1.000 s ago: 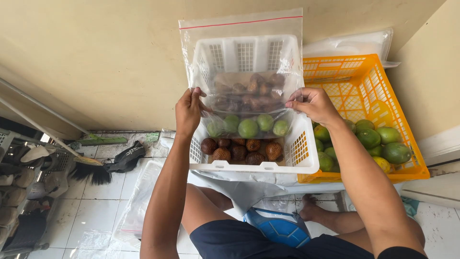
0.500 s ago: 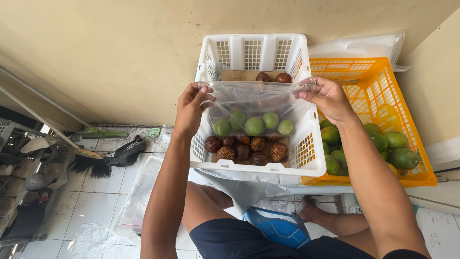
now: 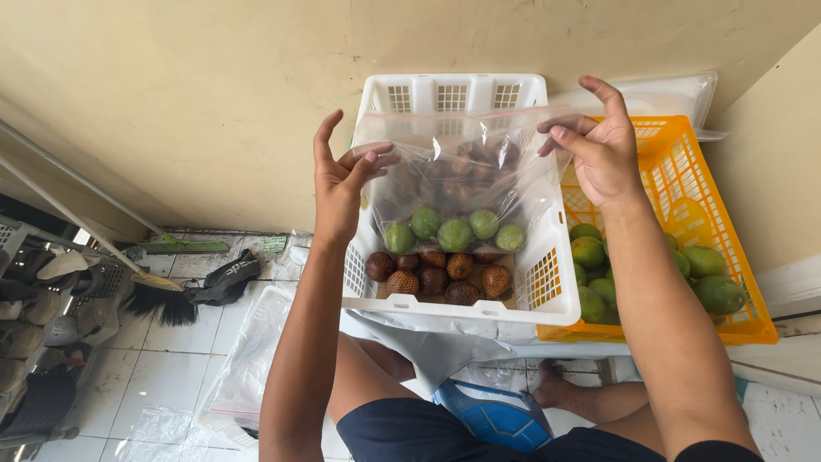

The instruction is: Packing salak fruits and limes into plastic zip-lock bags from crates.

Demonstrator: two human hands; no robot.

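Two bare hands hold up a clear plastic bag (image 3: pixel 466 175) over a white basket (image 3: pixel 453 304). The left hand (image 3: pixel 340 184) pinches the bag's left upper edge between thumb and bent fingers, with the forefinger sticking up free. The right hand (image 3: pixel 599 145) grips the right upper edge between thumb and the first fingers, its other fingers spread and raised. The bag hangs between the two hands, its mouth with a thin red strip at the top, and its lower part sags down to the fruit in the basket. Five green round fruits (image 3: pixel 453 231) sit in a row in the bottom of the bag. Under and in front of them, in the near end of the basket, lie brown scaly fruits (image 3: pixel 436 275); more of these show dimly through the plastic at the far end. Just to the right of the white basket, touching it, stands an orange basket (image 3: pixel 684 184) with green mangoes (image 3: pixel 684 274) heaped at its near end. Both baskets stand against a cream wall (image 3: pixel 214 94). On the left, on the tiled floor (image 3: pixel 180 359), lies a broom (image 3: pixel 154 295). Beneath the baskets the person's knees and dark shorts (image 3: pixel 428 432) show.
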